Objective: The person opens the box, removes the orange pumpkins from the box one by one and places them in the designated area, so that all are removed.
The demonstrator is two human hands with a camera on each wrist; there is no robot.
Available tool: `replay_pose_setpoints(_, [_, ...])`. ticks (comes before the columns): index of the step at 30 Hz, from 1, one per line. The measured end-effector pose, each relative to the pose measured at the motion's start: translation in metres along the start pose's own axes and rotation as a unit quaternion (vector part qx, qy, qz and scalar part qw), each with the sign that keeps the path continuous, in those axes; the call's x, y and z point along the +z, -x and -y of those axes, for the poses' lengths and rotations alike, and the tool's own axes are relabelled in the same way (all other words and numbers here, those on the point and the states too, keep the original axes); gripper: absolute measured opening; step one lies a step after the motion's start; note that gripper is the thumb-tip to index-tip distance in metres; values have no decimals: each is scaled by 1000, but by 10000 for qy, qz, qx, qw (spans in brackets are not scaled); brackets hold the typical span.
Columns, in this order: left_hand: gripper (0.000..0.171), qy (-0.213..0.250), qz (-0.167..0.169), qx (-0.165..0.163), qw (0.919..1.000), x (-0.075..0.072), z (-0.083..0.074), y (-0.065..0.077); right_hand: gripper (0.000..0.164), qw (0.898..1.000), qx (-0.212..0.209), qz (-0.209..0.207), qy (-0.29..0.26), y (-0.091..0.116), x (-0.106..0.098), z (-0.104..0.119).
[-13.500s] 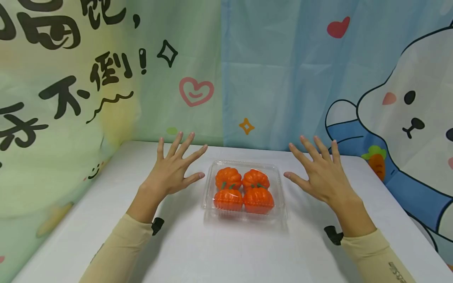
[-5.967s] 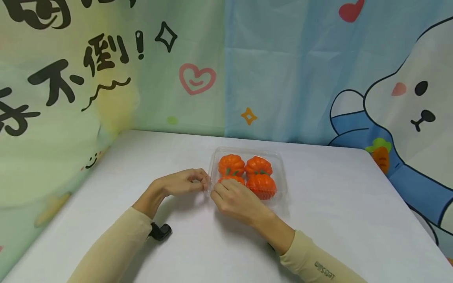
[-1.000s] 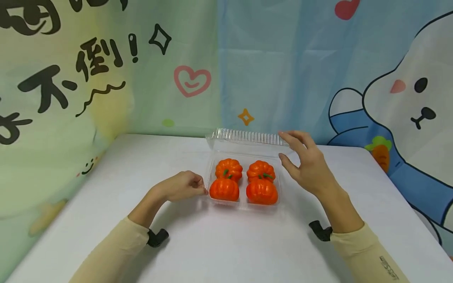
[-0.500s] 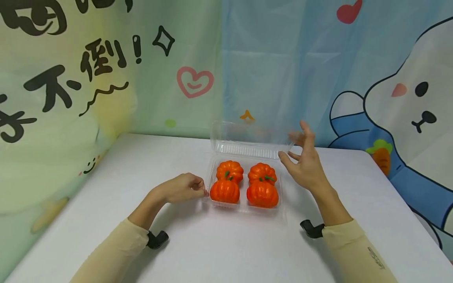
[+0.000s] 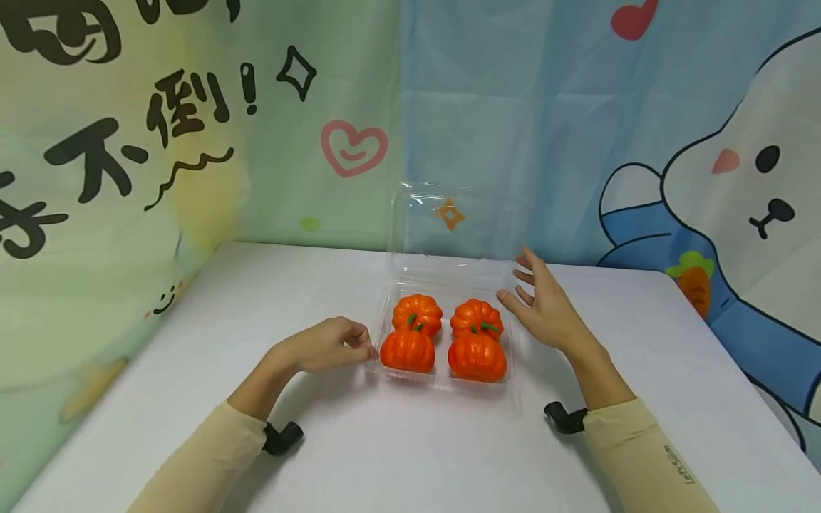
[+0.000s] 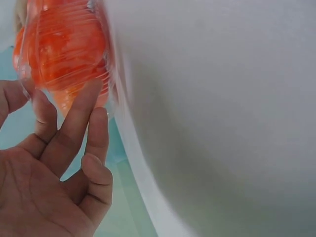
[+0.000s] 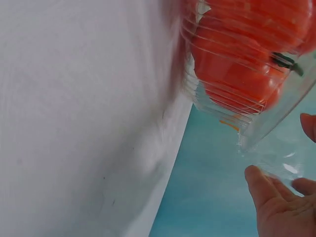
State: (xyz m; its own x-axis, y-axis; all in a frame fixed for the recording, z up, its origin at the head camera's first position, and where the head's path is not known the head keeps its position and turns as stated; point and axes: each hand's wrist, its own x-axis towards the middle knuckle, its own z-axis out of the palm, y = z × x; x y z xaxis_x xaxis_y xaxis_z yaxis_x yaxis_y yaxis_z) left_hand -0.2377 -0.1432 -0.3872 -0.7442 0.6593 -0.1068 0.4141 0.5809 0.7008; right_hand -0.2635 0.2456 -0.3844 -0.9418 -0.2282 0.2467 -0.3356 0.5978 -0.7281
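A clear plastic clamshell box (image 5: pixel 442 383) sits in the middle of the table, its lid (image 5: pixel 477 228) standing up at the back. Inside are several small orange pumpkins (image 5: pixel 408 349) with green stems, two at each side with a gap between. My left hand (image 5: pixel 328 345) pinches the box's left rim between thumb and index finger; the left wrist view shows the other fingers (image 6: pixel 74 123) extended beside the ribbed wall. To the right of the box, my right hand (image 5: pixel 545 306) is spread beside the lid's lower right side. In the right wrist view its fingertips (image 7: pixel 253 173) are near the clear lid.
The white table (image 5: pixel 410 456) runs back to a printed cloth backdrop (image 5: pixel 474 85) with dark lettering, hearts and a white cartoon animal. The raised lid overlaps the backdrop in the head view. Black wrist cameras (image 5: pixel 282 438) are worn at both cuffs.
The lid has swung up and back from over the pumpkins and now stands upright. My right hand has come away from its edge and lowered. My left hand has stayed at the left rim.
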Motion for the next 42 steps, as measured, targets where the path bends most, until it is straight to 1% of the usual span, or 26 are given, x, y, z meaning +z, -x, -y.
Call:
replay_pose_setpoints(3, [24, 38, 48, -21, 10000, 0, 0, 2, 85, 9994, 196, 206, 218, 0, 0, -1])
replay_pose_setpoints(7, [23, 36, 99, 45, 9999, 1, 0, 4, 78, 9974, 351, 386, 496, 0, 0, -3])
replay_pose_setpoints(10, [22, 10, 148, 97, 9998, 1, 0, 6, 75, 9960, 381, 539, 608, 0, 0, -6])
replay_pose_setpoints(14, [21, 22, 234, 148, 9996, 0, 0, 8, 72, 9949, 332, 726, 617, -1, 0, -10])
replay_pose_setpoints(19, [24, 71, 263, 129, 9995, 1, 2, 10, 69, 9927, 253, 835, 833, -3, 0, -12])
replay_pose_setpoints(23, [25, 148, 271, 119, 9995, 2, 3, 10, 69, 9903, 317, 878, 1032, -5, 1, -13])
replay_pose_setpoints(30, [24, 175, 264, 99, 9994, 2, 3, 11, 71, 9848, 444, 1190, 1182, -8, 2, -12])
replay_pose_setpoints(33, [24, 194, 271, 54, 9994, 2, 3, 12, 69, 9854, 322, 1225, 1139, -8, 3, -11])
replay_pose_setpoints(36, [24, 224, 278, 47, 9994, 2, 3, 13, 66, 9871, 87, 1127, 1136, -6, 3, -9])
replay_pose_setpoints(42, [22, 184, 240, 83, 9995, 1, 5, 14, 55, 9867, -388, 995, 1227, 0, 2, -3])
